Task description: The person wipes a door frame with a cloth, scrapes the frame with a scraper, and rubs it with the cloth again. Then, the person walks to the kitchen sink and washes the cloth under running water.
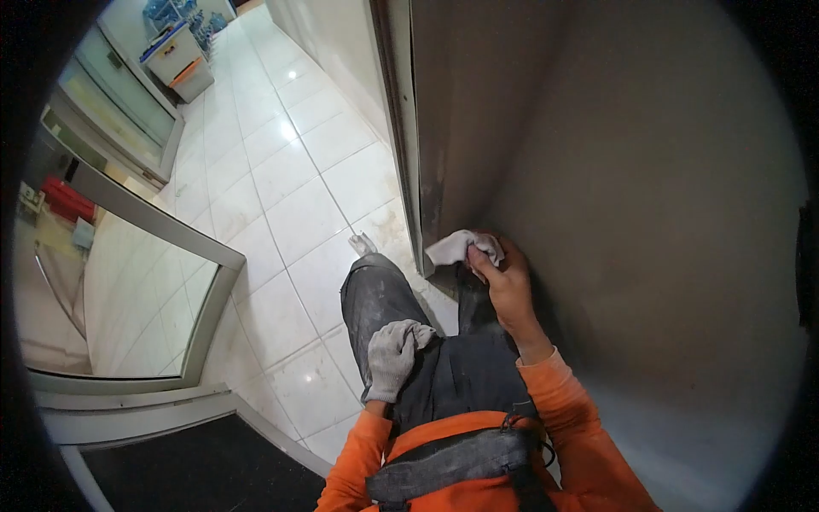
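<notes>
My left hand (391, 365) wears a grey knit glove and lies on my dark trouser leg (373, 294). Its fingers are curled around a bunch of grey fabric (419, 331), possibly a second glove; the fold hides its shape. My right hand (507, 282) is bare and pinches a crumpled white cloth (465, 247) between thumb and fingers. That cloth is close to the lower edge of a large grey-brown panel (648, 213); whether the two touch, I cannot tell.
White floor tiles (281, 205) with dirt marks run ahead beside a pale wall (320, 51). On the left stands a framed glass door (153, 282). Farther back are stacked plastic bins (179, 68) and blue water bottles (162, 10). A dark mat-like surface (196, 469) lies at lower left.
</notes>
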{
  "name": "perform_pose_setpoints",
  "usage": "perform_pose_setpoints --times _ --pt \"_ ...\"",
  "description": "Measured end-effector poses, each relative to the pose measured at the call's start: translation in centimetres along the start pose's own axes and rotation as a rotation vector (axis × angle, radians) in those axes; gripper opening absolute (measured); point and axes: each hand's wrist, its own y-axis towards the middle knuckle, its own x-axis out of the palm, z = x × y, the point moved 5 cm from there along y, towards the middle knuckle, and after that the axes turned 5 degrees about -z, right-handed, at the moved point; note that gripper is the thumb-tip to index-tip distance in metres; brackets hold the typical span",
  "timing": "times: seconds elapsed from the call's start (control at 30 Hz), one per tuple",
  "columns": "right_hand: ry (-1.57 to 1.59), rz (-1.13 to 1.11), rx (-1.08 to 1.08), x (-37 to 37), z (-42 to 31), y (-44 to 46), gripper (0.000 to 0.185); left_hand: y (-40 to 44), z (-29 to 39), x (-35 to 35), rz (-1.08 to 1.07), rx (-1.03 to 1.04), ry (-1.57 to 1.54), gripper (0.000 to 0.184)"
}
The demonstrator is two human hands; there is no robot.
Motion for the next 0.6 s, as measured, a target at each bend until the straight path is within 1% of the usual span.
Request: perform_pose_setpoints --times 0.07,0.17,0.27,0.3,0.4,0.5,0.57,0.6 --pt "-0.251 0.026 -0.205 0.5 -1.7 0.9 0.033 0.0 -0.1 0.1 -0.002 0.001 0.004 0.019" --pt "-0.474 0.115 -0.537 3.1 -6.3 2.2 0.027 -0.1 -0.4 0.4 -0.014 -0.005 0.004 0.019" --pt "-0.643 0.338 -0.88 4.9 -7.3 4.6 0.032 -0.2 -0.4 0.4 -0.001 0.011 0.008 0.018" --pt "-0.586 0.397 -0.906 5.3 -7.4 5.0 0.034 -0.2 -0.3 0.3 0.002 0.019 0.004 0.018" --pt "-0.536 0.404 -1.043 6.3 -9.7 5.9 0.031 -0.1 -0.4 0.2 0.011 0.04 -0.008 0.018" --pt "-0.53 0.437 -1.277 7.2 -15.5 7.1 0.023 -0.1 0.0 -0.1 -0.003 0.018 0.01 0.019" --pt "-0.589 0.475 -1.393 7.7 -20.7 7.7 0.018 0.2 0.0 -0.1 0.022 0.032 -0.005 0.019" --pt "-0.535 0.444 -1.415 7.9 -22.3 8.2 0.018 -0.1 -0.1 0.0 0.024 0.034 -0.011 0.019"
